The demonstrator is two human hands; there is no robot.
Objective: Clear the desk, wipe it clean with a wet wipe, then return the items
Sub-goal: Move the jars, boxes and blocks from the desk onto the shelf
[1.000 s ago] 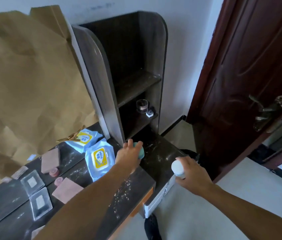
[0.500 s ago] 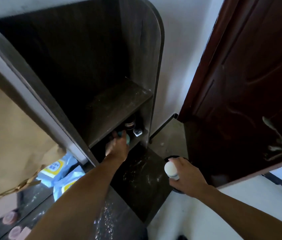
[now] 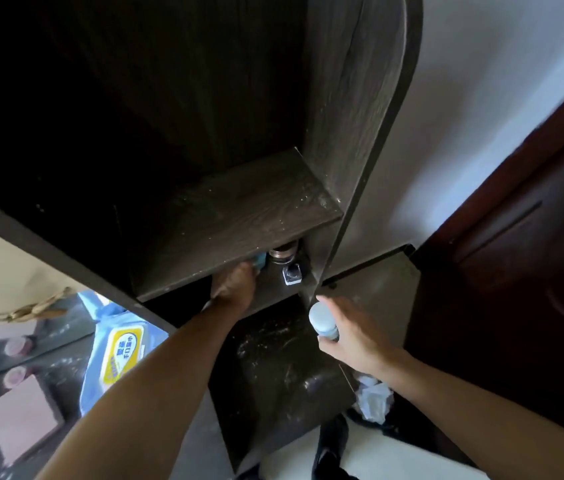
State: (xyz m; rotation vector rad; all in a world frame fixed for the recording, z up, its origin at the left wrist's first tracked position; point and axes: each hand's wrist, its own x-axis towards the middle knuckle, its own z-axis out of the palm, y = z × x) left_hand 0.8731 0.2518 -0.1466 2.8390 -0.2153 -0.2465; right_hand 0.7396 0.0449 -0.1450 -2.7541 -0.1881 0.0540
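Teal item (image 3: 259,260) is shelved at 12 o'clock, left hand (image 3: 235,285) grip unseen; white-capped bottle (image 3: 324,320) is clasped by right hand (image 3: 353,336), awaiting clearance.

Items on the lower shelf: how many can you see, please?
3: teal item in the left hand, jar beside it, small square object in front; others may be hidden.

Dark brown wood grain is shown on the shelf unit (image 3: 239,209). Inside it a teal jar (image 3: 259,260) is seen, before it a pale blue bottle (image 3: 322,318), left of it a light blue, yellow-labelled wipe pack (image 3: 121,355).
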